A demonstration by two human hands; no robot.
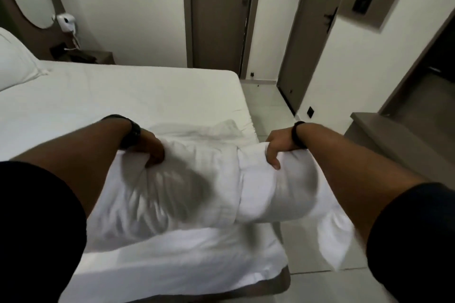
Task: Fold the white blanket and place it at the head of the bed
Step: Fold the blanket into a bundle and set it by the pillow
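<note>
The white blanket [204, 187] is bunched into a thick, roughly folded bundle over the foot corner of the bed [123, 96]. My left hand [150, 149] grips its left end from above. My right hand [278, 147] clutches its right end, which sticks out past the mattress edge over the floor. A loose flap of the blanket hangs down at the right, blurred by motion. A white pillow [14, 59] lies at the head of the bed, far left.
A bedside table [98, 56] with a white wall-mounted device [65, 21] above it stands beyond the bed. Two brown doors [219, 15] face me. Tiled floor [268, 103] runs along the bed's right side. A grey counter [384, 130] is at the right.
</note>
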